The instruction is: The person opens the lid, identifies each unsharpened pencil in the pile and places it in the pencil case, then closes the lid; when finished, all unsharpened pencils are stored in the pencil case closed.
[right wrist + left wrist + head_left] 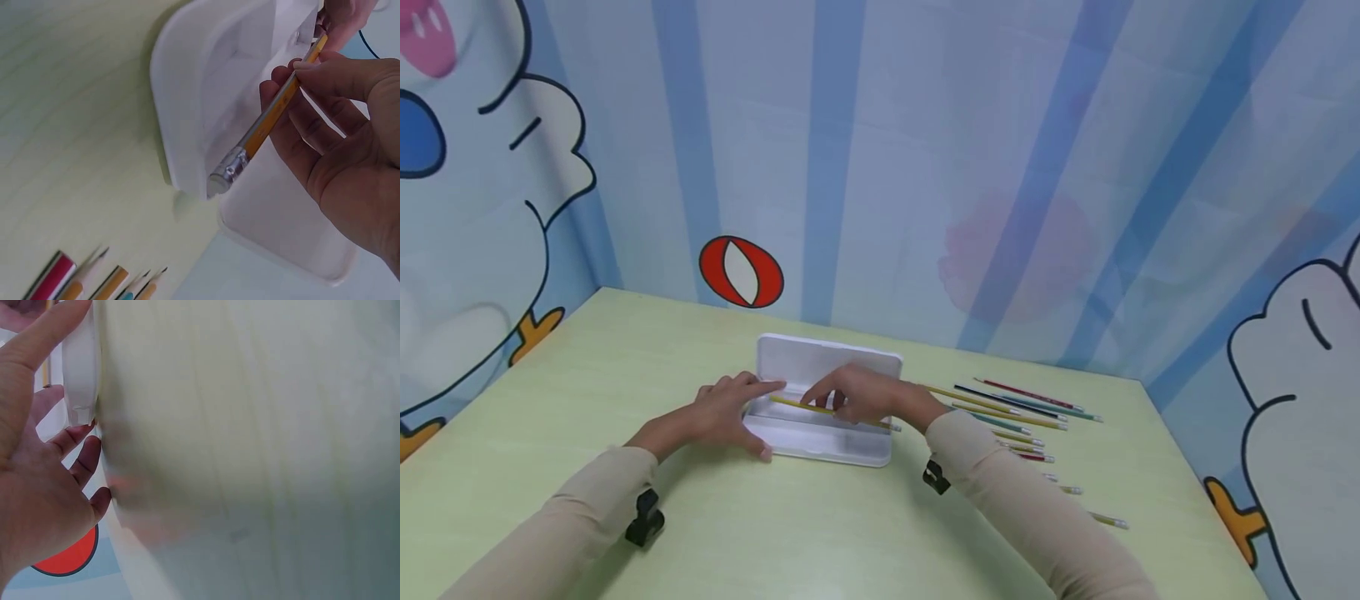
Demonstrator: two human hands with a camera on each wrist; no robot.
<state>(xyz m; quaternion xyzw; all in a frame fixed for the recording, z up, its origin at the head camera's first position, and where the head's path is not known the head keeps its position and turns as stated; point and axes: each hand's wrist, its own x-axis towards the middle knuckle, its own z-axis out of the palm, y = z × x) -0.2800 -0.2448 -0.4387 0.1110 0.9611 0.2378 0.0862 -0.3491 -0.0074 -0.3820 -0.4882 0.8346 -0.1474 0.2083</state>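
Observation:
A white pencil case [827, 450] stands with its lid [805, 354] raised at the back. My right hand [865, 392] pinches a yellow pencil [275, 112] between thumb and fingers, above the case. The pencil's metal band and eraser end [228, 172] point right, past the case's right end. At the case's left end is my left hand [730, 417], thumb by the front corner and index finger reaching toward the hinge side. In the left wrist view its fingers [86, 461] are spread around the case's end [81, 369], touching it.
Several loose pencils [1022, 408] in yellow, red, black and green lie on the table [820, 533] to the right, some partly hidden by the right sleeve [1022, 492]. A striped blue cloth backdrop [880, 167] rises behind the table's far edge.

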